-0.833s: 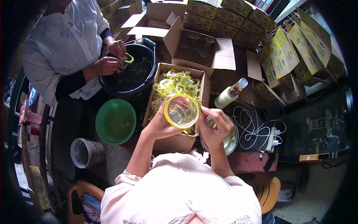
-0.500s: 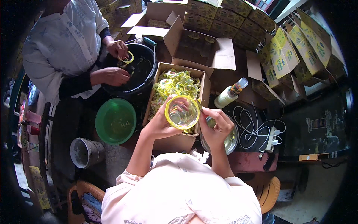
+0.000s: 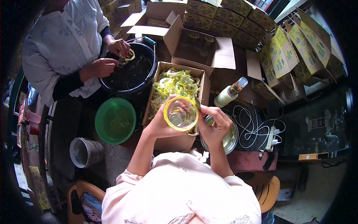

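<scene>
A clear cup with a yellow band round its rim [image 3: 181, 114] is held mouth up in my left hand [image 3: 158, 122], whose fingers wrap its far left side. Pinched in my right hand [image 3: 215, 126] is a thin dark blade [image 3: 197, 103], which stands against the right edge of the yellow rim. How much of the blade sits inside the fingers is hidden. Below both hands is an open cardboard box [image 3: 204, 87] heaped with yellow and white plastic shreds [image 3: 175, 85]. A metal bowl [image 3: 234, 140] shows partly behind my right hand.
At left, a co-worker's hands [image 3: 100, 69] work on a yellow-rimmed cup over a black bucket [image 3: 154, 63]. A green basin [image 3: 100, 121] and a grey pail [image 3: 86, 152] stand nearer. Right are a bottle [image 3: 227, 96], a white cable [image 3: 248, 128] and a power strip [image 3: 271, 139].
My cup has shifted slightly left, and the blade now lies along its upper right rim. The co-worker's lower hand has moved up and left, closer to their cup.
</scene>
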Available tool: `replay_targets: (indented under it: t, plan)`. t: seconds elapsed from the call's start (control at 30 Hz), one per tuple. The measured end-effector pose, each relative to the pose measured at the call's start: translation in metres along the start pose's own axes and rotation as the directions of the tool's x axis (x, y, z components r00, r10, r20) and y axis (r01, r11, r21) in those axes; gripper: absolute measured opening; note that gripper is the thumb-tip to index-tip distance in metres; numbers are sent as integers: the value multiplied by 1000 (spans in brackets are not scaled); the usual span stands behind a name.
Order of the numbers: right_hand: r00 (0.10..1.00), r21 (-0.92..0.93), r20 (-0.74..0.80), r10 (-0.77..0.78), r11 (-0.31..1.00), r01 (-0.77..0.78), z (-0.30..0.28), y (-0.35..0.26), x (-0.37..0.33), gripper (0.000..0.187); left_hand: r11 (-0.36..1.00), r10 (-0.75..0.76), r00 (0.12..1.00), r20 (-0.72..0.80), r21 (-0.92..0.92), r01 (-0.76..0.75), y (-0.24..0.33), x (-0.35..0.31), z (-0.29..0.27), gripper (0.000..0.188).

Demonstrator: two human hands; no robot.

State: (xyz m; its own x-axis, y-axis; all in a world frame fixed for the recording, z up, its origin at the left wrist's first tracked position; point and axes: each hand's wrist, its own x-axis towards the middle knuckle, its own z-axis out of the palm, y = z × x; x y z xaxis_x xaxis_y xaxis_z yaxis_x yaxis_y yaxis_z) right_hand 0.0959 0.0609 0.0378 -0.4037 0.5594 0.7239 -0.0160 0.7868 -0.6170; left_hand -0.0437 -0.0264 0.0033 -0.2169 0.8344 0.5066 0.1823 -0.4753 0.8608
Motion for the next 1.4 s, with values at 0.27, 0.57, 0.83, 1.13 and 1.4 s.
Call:
replay_targets:
  t: [0.27,0.57,0.83,1.13,1.4]
  plan:
    - [999,56,-7,45,997,-44,-1,1,-4,20,986,-74,995,66,155,63,-6,-2,-1,82]
    - [989,78,-81,121,990,-115,-4,-7,-8,16,994,-30,998,-62,-105,23,-11,-3,0,82]
    - [995,42,-94,16,999,-12,1,-16,-4,19,998,37,998,-52,-39,-39,-12,-2,-1,80]
    - [992,12,-121,-26,1000,27,3,-19,-3,21,997,-16,994,-107,-81,7,-13,0,1,80]
    - [995,77,-96,-13,997,21,1,-14,-1,21,1000,-16,999,-34,10,17,-10,-2,0,68]
